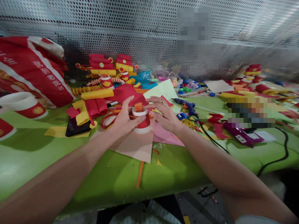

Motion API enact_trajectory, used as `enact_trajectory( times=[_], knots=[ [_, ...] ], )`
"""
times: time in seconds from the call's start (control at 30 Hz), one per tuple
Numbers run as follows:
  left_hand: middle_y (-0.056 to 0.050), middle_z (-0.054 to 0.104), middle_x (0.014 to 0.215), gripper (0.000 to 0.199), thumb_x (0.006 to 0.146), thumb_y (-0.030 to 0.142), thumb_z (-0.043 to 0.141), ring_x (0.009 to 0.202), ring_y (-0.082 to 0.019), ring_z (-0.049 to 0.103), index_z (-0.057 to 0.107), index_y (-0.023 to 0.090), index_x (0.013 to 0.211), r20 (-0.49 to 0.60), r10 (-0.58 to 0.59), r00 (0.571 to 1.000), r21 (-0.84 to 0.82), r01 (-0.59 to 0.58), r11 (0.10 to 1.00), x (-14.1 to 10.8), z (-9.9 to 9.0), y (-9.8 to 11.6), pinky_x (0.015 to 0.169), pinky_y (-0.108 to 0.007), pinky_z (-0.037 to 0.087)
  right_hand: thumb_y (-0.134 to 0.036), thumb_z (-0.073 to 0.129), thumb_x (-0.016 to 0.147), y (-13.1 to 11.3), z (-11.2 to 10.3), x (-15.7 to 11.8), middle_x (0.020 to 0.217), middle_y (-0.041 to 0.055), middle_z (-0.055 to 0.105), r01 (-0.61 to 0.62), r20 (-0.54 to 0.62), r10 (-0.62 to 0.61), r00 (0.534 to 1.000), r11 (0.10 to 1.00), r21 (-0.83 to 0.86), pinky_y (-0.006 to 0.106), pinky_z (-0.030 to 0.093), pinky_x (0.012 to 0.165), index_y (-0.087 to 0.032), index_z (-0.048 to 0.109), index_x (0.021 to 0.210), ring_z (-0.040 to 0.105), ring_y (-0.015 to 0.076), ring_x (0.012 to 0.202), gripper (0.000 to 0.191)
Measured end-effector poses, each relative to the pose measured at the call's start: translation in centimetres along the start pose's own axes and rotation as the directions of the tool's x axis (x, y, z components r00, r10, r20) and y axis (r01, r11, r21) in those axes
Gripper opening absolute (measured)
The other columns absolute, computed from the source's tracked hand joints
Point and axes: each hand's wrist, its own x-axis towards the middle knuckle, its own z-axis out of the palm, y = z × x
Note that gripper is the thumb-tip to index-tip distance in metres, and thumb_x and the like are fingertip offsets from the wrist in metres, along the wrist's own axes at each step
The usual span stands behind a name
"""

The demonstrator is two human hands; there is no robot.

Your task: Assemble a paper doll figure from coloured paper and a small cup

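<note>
A red and white paper cup [143, 126] stands upside down on a beige sheet of paper [133, 146] in front of me. On its top sits a small folded orange paper strip [138, 107]. My left hand [127, 117] grips the cup from the left, its thumb lying across the front. My right hand [164, 115], with a ring on one finger, is at the cup's right side. Its fingers are curved and apart, the fingertips close to the rim; whether they touch I cannot tell. A loose orange strip [140, 175] hangs toward the table's front edge.
Finished paper figures [102, 70] stand at the back left. A glue gun [187, 104] lies right of my hands, its black cord crossing the green table. A purple power strip [244, 133] is further right. A phone [77, 127], red scissors [108, 120] and a cup [25, 105] lie left.
</note>
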Motion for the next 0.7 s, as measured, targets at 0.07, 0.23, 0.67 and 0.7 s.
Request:
enact_trajectory(
  times=[0.07,0.23,0.67,0.7],
  knots=[
    [-0.011,0.057,0.114,0.077,0.072,0.036,0.062,0.095,-0.021,0.061,0.018,0.023,0.133,0.006,0.017,1.0,0.012,-0.017,1.0,-0.1,0.0,0.0,0.076,-0.034,0.051,-0.025,0.04,0.085,-0.1,0.1,-0.1,0.117,0.0062,0.058,-0.007,0.008,0.007,1.0,1.0,0.009,0.047,0.035,0.101,-0.025,0.06,0.094,0.043,0.0214,0.12,0.022],
    [-0.011,0.058,0.113,0.079,0.07,0.035,0.065,0.098,-0.022,0.06,0.019,0.023,0.133,0.001,0.055,0.998,0.105,-0.055,0.993,0.0,-0.1,-0.3,0.082,-0.037,0.049,-0.025,0.041,0.083,0.8,-0.5,0.3,0.112,0.0051,0.061,-0.07,-0.074,0.07,0.995,0.998,-0.001,0.045,0.037,0.098,-0.024,0.061,0.089,0.047,0.0217,0.115,0.021],
    [-0.012,0.055,0.119,0.079,0.069,0.03,0.066,0.107,-0.025,0.056,0.023,0.022,0.134,-0.033,0.114,0.993,0.211,-0.104,0.972,0.3,-0.3,-1.6,0.094,-0.046,0.042,-0.037,0.05,0.076,8.7,-8.8,-2.4,0.105,0.0228,0.062,-0.856,-0.359,0.895,0.263,0.044,-0.516,0.046,0.046,0.074,-0.009,0.065,0.093,0.057,0.0368,0.1,0.036],
    [-0.012,0.055,0.119,0.078,0.069,0.03,0.066,0.107,-0.025,0.056,0.023,0.023,0.134,-0.031,0.116,0.993,0.205,-0.107,0.973,0.3,-0.3,-1.7,0.094,-0.046,0.041,-0.038,0.051,0.076,8.9,-8.8,-2.6,0.105,0.0238,0.061,-0.855,-0.355,0.901,0.247,0.03,-0.518,0.046,0.046,0.073,-0.008,0.065,0.092,0.057,0.0373,0.1,0.038]
  ],
)
